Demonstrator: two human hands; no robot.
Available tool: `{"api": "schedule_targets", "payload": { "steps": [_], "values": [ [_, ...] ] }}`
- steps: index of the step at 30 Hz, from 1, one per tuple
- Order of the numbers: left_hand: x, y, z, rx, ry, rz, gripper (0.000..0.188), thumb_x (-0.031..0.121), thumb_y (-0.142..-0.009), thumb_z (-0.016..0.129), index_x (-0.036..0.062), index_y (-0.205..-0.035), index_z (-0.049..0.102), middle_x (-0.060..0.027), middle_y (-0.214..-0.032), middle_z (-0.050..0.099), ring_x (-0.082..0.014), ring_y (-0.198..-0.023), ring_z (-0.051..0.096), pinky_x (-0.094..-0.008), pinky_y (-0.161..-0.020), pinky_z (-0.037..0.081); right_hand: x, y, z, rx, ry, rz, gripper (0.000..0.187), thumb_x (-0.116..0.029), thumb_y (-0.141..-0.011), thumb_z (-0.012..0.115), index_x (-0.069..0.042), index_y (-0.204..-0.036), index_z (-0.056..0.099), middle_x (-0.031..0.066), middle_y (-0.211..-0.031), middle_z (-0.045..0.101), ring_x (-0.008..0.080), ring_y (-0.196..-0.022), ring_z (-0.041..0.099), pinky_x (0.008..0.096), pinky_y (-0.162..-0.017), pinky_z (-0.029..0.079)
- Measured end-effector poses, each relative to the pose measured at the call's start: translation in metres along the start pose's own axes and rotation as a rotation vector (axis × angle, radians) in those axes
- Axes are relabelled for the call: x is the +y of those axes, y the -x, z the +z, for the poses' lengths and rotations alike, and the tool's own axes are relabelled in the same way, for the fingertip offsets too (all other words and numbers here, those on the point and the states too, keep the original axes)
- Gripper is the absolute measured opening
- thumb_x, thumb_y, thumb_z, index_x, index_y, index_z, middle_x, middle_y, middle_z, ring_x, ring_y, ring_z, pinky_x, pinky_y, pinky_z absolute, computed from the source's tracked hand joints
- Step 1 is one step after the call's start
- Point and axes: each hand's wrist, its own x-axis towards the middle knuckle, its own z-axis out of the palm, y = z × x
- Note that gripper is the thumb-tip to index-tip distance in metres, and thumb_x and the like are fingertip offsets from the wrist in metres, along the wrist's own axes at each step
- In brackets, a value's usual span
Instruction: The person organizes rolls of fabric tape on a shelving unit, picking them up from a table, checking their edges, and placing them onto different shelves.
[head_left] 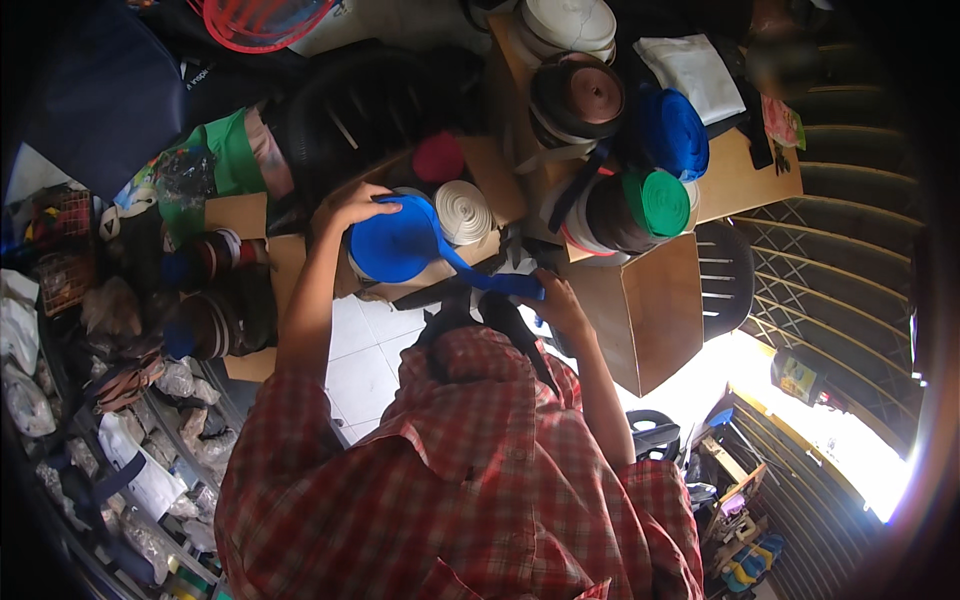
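Left hand (362, 207) grasps a blue strap roll (392, 246) by a cardboard box (496, 182)'s near-left corner; right hand (563, 302) apparently clenches the loose end (508, 284).

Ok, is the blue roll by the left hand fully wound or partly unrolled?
Partly unrolled: a loose blue strip runs from the blue roll to the right hand; the left hand touches the roll's edge.

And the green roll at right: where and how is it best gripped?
The green roll is probably best gripped across its outer rim, from above on the near side: its round, flat face is turned up, it sits atop the brown roll, and the large blue roll crowds its far edge.
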Motion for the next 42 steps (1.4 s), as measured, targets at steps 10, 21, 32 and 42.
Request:
{"api": "schedule_targets", "payload": {
  "steps": [10, 21, 32, 42],
  "values": [
    [-0.033, 0.001, 0.014, 0.158, 0.019, -0.045, 0.057, 0.049, -0.083, 0.062, 0.0034, -0.117, 0.061, -0.0167, -0.105, 0.066, -0.0253, -0.097, 0.064, -0.0336, -0.085, 0.048, -0.025, -0.052, -0.005, -0.024, -0.094, -0.125, 0.048, -0.018, -0.074, 0.072, 0.0, -0.115, 0.052, 0.0231, -0.104, 0.062, 0.0405, -0.099, 0.058, 0.0454, -0.083, 0.047],
    [-0.027, -0.005, 0.028, 0.508, -0.204, 0.248, 0.047, 0.033, -0.081, 0.066, 0.0049, -0.118, 0.058, -0.0176, -0.106, 0.063, -0.0348, -0.102, 0.058, -0.0393, -0.088, 0.045, -0.017, -0.033, 0.013, -0.013, -0.079, -0.062, 0.049, -0.021, -0.075, 0.073, -0.003, -0.117, 0.054, 0.022, -0.1, 0.063, 0.0393, -0.097, 0.059, 0.0446, -0.08, 0.047],
    [0.147, 0.06, 0.106, 0.035, 0.33, 0.736, 0.045, 0.032, -0.084, 0.068, 0.0051, -0.117, 0.055, -0.0204, -0.108, 0.062, -0.0329, -0.099, 0.062, -0.0392, -0.084, 0.047, -0.077, -0.008, -0.03, 0.008, -0.238, -0.009, 0.042, -0.017, -0.073, 0.073, 0.0, -0.106, 0.053, 0.0241, -0.095, 0.064, 0.0413, -0.092, 0.06, 0.0442, -0.078, 0.048],
    [0.169, 0.087, -0.017, 0.107, 0.455, 0.475, 0.017, 0.016, -0.086, 0.063, 0.0002, -0.091, 0.067, -0.0081, -0.083, 0.068, -0.0105, -0.079, 0.062, -0.0247, -0.073, 0.047, -0.055, 0.048, -0.073, -0.23, -0.252, -0.018, 0.044, -0.028, -0.07, 0.078, 0.003, -0.096, 0.06, 0.0141, -0.081, 0.064, 0.0257, -0.079, 0.062, 0.0355, -0.073, 0.047]
  ]
}}
